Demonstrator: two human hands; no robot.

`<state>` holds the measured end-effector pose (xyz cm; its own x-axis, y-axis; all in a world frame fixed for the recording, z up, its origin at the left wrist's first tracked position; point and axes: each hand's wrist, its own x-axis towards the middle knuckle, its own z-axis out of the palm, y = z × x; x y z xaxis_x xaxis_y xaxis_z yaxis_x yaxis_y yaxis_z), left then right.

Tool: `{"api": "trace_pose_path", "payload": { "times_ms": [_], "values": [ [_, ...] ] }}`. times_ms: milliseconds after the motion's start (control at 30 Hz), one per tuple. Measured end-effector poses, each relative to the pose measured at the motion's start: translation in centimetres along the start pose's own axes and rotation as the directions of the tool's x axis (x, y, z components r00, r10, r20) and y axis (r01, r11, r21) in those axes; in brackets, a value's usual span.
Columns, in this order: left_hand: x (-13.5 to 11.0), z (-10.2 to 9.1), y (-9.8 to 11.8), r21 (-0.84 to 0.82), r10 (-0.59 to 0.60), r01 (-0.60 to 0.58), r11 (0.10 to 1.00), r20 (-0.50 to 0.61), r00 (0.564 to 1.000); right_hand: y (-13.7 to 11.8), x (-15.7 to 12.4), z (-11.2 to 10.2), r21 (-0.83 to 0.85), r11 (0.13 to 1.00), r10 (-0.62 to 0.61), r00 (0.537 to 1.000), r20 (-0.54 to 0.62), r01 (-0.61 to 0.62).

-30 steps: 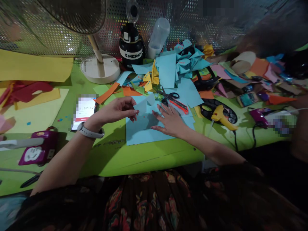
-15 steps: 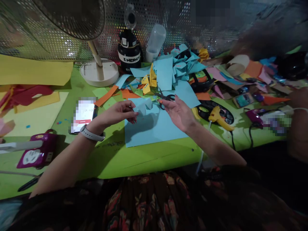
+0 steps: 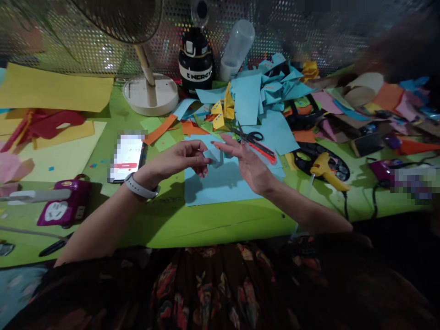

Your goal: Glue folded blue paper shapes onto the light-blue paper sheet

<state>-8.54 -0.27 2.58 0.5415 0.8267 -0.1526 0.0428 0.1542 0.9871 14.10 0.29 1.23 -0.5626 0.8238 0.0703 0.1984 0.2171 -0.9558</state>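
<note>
Blue paper piece [image 3: 215, 158], black bottle [image 3: 195, 64] behind

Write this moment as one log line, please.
left hand: pinching small blue paper | right hand: fingers extended near it, contact unclear | beneath: blue sheet | nearby: black scissors

- A long, lime-green, round-edged table [image 3: 192, 231] stretching right across the view!
- Behind it, a silvery perforated metal panel [image 3: 99, 60], glinting in dim light!
</note>
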Motion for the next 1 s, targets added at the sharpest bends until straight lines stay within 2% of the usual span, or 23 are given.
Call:
{"api": "trace_pose_path", "payload": {
  "times_ms": [100,167,333,600,733,1000],
  "values": [
    [0.1,0.0,0.0,-0.008,0.002,-0.002,1.0,0.001,1.0,0.4,-0.1,0.1,-0.195,0.979,-0.066,0.998,0.003,0.066],
    [0.1,-0.1,0.0,-0.019,0.003,-0.003,1.0,0.0,1.0,0.3,-0.1,0.1,-0.256,0.961,-0.108,0.994,0.009,0.106],
    [0.1,-0.3,-0.3,-0.044,0.016,-0.016,0.999,0.003,1.0,-0.5,-0.3,-0.2,-0.325,0.927,-0.174,0.982,0.067,0.186],
    [0.1,0.0,-0.2,-0.053,0.027,-0.027,0.998,-0.002,1.0,-0.3,-0.4,0.2,-0.406,0.882,-0.241,0.969,0.046,0.238],
    [0.1,0.2,-0.3,-0.061,0.045,-0.048,0.997,-0.04,0.998,-0.5,-0.6,0.4,-0.481,0.845,-0.245,0.969,0.036,0.232],
    [0.0,0.8,-0.6,-0.029,0.063,-0.065,0.997,-0.067,0.996,-0.4,-0.7,0.9,-0.53,0.817,-0.253,0.967,0.027,0.228]
  ]
}}
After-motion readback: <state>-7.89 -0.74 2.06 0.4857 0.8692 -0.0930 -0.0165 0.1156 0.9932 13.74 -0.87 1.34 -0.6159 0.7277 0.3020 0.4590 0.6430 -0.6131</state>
